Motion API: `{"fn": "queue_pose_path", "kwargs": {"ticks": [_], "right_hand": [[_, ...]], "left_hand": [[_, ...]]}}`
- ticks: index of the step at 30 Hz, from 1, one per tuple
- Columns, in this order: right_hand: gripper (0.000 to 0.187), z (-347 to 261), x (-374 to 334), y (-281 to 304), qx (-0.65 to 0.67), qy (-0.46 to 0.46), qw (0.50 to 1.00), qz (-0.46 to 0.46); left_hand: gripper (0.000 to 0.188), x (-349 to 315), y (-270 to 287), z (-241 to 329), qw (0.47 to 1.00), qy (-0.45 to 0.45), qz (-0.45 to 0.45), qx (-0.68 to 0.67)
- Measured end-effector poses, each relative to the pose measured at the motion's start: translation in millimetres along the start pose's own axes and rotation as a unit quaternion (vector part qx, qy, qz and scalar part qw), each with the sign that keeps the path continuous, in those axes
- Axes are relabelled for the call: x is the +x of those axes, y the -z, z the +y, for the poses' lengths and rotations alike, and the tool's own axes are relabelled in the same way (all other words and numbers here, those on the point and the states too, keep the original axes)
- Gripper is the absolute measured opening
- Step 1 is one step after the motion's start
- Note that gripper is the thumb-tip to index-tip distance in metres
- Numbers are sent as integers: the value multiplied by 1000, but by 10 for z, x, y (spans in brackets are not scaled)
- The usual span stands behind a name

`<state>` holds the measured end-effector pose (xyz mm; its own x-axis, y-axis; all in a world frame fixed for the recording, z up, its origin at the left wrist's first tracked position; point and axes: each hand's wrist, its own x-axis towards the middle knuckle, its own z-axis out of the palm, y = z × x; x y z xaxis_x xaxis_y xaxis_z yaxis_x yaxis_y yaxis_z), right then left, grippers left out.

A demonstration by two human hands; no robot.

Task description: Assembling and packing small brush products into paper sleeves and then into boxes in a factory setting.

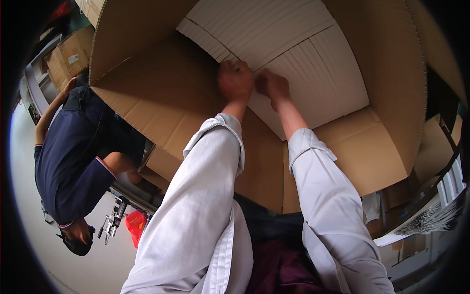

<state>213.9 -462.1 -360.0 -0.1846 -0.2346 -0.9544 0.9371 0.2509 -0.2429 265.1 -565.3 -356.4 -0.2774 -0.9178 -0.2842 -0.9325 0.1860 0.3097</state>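
Note:
A large brown cardboard box (161,98) stands open in front of me, its flaps spread outward. Inside lie tight rows of flat white items (303,54), stacked on edge and filling the box. My left hand (235,81) reaches in at the near left corner of the rows, fingers curled down onto their top edges. My right hand (272,85) sits right beside it, touching it, fingers also bent onto the white items. Whether either hand actually grips one is hidden by the knuckles. Both arms wear light grey sleeves.
A person in a dark blue shirt (73,161) stands at the left next to the box. A red object (134,225) and a metal tool (112,220) lie below that person. More cardboard boxes (68,54) are stacked at the far left. Shelving (440,206) runs along the right.

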Motion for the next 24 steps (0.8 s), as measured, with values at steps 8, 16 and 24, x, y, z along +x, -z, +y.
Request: {"fn": "queue_pose_path", "kwargs": {"ticks": [8,16,24], "right_hand": [[40,17,81,172,-47,43,998,22],[41,-115,55,201,-35,9,999,-5],[43,-116,64,293,-50,14,998,-25]], "left_hand": [[45,-29,-61,59,999,-8,29,13],[40,28,-175,-11,998,-21,60,10],[40,146,-305,-174,995,-55,83,-1]]}}
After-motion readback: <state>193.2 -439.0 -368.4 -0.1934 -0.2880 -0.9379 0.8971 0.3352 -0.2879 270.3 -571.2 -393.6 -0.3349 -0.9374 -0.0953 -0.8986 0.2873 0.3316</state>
